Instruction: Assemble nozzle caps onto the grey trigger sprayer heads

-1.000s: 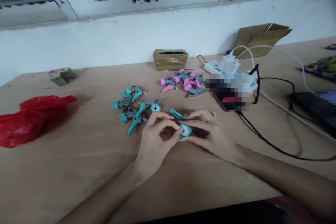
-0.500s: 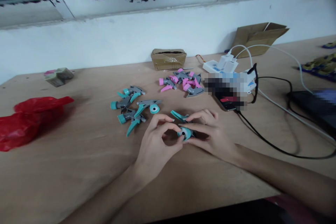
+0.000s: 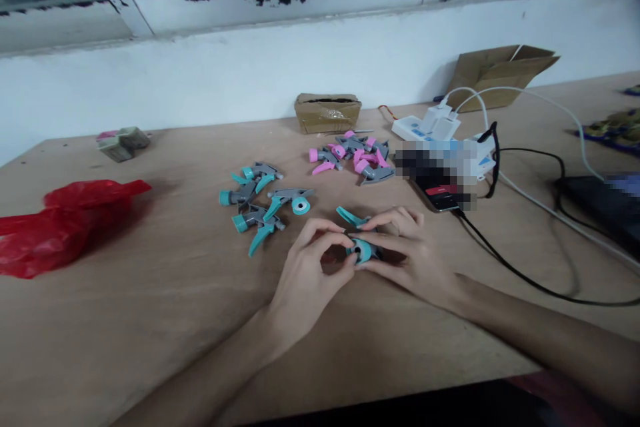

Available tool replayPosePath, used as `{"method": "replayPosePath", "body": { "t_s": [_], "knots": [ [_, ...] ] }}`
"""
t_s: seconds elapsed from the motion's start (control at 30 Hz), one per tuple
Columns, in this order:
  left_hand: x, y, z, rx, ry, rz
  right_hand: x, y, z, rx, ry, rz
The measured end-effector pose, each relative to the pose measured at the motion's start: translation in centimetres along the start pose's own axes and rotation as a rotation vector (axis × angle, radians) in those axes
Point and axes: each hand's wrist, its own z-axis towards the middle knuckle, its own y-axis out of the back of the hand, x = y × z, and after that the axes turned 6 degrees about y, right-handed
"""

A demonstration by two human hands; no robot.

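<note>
Between my two hands is a grey and teal trigger sprayer head [image 3: 362, 251], its round collar facing me and its teal trigger pointing up and left. My right hand [image 3: 407, 247] grips its body from the right, fingers partly covering it. My left hand [image 3: 317, 273] pinches at the collar with thumb and index finger curled into a ring. Just left of my hands lie several more teal and grey sprayer heads [image 3: 259, 220] in a loose group. Behind them is a pile of pink and grey sprayer heads [image 3: 369, 163].
A red plastic bag [image 3: 70, 220] lies at the left, with a small block [image 3: 123, 145] behind it. Small cardboard box [image 3: 327, 113] and larger open carton [image 3: 500, 77] stand by the wall. At the right are a power strip [image 3: 413, 128], a phone [image 3: 440, 197] and cables [image 3: 500, 263].
The whole scene has shifted slightly to the right in view. Both hands keep hold of the sprayer head; my left fingers have closed slightly around its collar.
</note>
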Motion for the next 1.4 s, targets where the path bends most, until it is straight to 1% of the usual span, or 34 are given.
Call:
{"method": "replayPosePath", "body": {
  "t_s": [0.13,0.3,0.47,0.53,0.6,0.7,0.8,0.87,1.0,1.13,1.2,1.3,1.4],
  "knots": [
    [-0.31,-0.13,-0.4,0.02,0.019,0.0,0.1,0.09,0.2,-0.009,-0.002,0.022],
    [-0.58,-0.24,-0.69,-0.01,0.031,0.074,0.06,0.15,0.29,-0.013,-0.005,0.01],
    [-0.38,0.08,-0.29,0.097,0.029,-0.056,-0.08,0.1,0.1,-0.005,0.01,-0.006],
    [-0.3,0.19,-0.16,0.102,0.035,-0.089,-0.06,0.08,0.12,-0.013,0.008,-0.007],
    [-0.23,0.19,-0.1,0.076,0.05,-0.1,0.01,0.07,0.17,-0.024,0.009,-0.001],
    [-0.14,-0.01,-0.04,0.022,0.124,-0.125,0.16,0.1,0.23,-0.037,0.003,0.005],
    [-0.23,-0.25,-0.03,0.029,0.244,-0.191,0.29,0.11,0.2,-0.038,0.017,-0.003],
    [-0.43,-0.36,-0.09,0.027,0.274,-0.202,0.36,0.09,0.18,-0.035,0.038,-0.007],
    [-0.64,-0.44,-0.27,-0.035,0.218,-0.124,0.47,0.03,0.23,-0.055,0.076,-0.023],
    [-0.13,-0.46,-0.2,-0.005,0.1,-0.08,0.46,0.02,0.28,-0.062,0.086,-0.027],
    [0.14,-0.48,-0.07,0.011,0.071,-0.077,0.37,-0.01,0.29,-0.061,0.073,-0.029],
    [0.23,-0.5,0.07,0.009,0.082,-0.059,0.19,-0.12,0.31,-0.054,0.049,-0.03],
    [0.02,-0.5,0.01,0.004,0.147,0.02,0.08,-0.24,0.34,-0.057,0.036,-0.037]
  ]
}}
